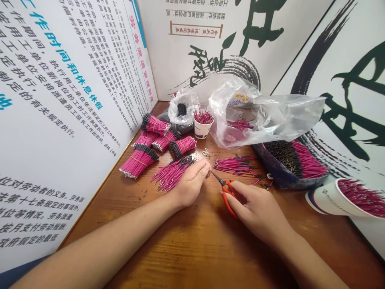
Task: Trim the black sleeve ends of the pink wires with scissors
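Orange-handled scissors [223,183] are in my right hand [260,208], with thumb and fingers through the loops. Their dark blades point left and reach the fingertips of my left hand [191,182]. That hand is closed in a pinch, and I cannot make out what is between its fingers. Just beyond it lies a loose pile of pink wires with black ends [168,174]. A second loose row of pink wires [234,165] lies past the scissors. Small pale rings [205,151] rest on the table behind my left hand.
Banded wire bundles [140,161] are stacked at the left. A paper cup of wires [202,130] and plastic bags [270,120] stand at the back. On the right are a dark container of wires [279,180] and a tilted larger cup [327,198]. Printed panels [75,132] surround the wooden table [180,249].
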A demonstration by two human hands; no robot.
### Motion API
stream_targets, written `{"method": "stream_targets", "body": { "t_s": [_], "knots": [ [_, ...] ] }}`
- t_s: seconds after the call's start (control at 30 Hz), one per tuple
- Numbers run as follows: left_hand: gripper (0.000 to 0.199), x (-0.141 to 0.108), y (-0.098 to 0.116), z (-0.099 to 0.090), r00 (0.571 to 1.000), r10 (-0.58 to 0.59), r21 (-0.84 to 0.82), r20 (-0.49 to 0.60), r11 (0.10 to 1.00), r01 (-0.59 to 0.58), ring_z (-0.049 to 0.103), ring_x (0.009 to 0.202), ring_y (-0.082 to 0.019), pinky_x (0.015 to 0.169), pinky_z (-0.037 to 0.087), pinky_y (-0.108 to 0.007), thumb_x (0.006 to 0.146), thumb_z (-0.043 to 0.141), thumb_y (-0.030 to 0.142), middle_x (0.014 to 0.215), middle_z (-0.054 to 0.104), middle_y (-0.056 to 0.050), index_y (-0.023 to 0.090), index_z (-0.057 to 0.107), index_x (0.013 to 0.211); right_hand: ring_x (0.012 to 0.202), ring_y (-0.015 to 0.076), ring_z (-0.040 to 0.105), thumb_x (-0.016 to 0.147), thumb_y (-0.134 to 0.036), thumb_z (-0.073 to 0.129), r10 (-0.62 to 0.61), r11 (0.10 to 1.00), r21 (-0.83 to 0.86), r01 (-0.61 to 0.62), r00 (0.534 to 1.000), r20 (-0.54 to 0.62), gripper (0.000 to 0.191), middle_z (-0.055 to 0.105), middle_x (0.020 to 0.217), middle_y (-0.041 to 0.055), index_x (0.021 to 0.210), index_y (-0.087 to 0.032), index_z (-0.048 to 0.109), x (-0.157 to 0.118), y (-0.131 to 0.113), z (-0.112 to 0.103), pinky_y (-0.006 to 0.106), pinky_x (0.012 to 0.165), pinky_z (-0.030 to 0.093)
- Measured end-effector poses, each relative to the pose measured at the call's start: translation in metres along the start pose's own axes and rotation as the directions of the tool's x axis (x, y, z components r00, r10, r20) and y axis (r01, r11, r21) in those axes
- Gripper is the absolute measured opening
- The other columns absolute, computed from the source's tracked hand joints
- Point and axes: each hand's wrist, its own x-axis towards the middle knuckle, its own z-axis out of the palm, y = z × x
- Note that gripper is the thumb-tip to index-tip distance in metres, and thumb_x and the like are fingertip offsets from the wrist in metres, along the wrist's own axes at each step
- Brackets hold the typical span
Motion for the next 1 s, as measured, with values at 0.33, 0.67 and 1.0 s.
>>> {"method": "stream_targets", "body": {
  "t_s": [0.33,0.67,1.0],
  "knots": [
    [0.031,0.0006,-0.0003,0.0002,1.000,0.030,-0.010,0.007,1.000,-0.029,0.032,0.064,-0.013,0.063,0.029,-0.030,0.099,0.034,0.035,0.069,0.037,0.002,0.020,0.039,0.072,0.052,0.0136,0.049,0.094,-0.040,0.047,0.030,0.999,0.028,-0.029,0.999,-0.029,0.030,0.059,0.059,-0.0016,0.071,-0.022,0.051,0.0002,0.0014,-0.0016,0.025,0.054,0.029],
    [0.030,0.0001,-0.0001,-0.0002,0.999,0.033,-0.052,0.004,0.998,-0.033,0.030,0.062,-0.013,0.062,0.028,-0.030,0.099,0.035,0.034,0.068,0.036,0.003,0.019,0.039,0.073,0.053,0.0148,0.049,0.094,-0.041,0.047,0.028,0.999,0.025,-0.028,1.000,-0.009,0.031,0.057,0.059,-0.0016,0.070,-0.022,0.047,0.0000,-0.0007,-0.0007,0.026,0.055,0.029],
    [0.030,0.0002,0.0007,-0.0025,0.997,0.076,-0.021,0.019,0.997,-0.076,0.032,0.062,-0.012,0.062,0.031,-0.028,0.099,0.035,0.033,0.067,0.036,0.003,0.019,0.040,0.072,0.055,0.0147,0.052,0.095,-0.044,0.046,0.038,0.998,0.045,-0.036,0.998,-0.045,0.031,0.059,0.060,-0.0020,0.073,-0.022,0.051,-0.0001,0.0008,0.0006,0.025,0.055,0.030]
  ]
}}
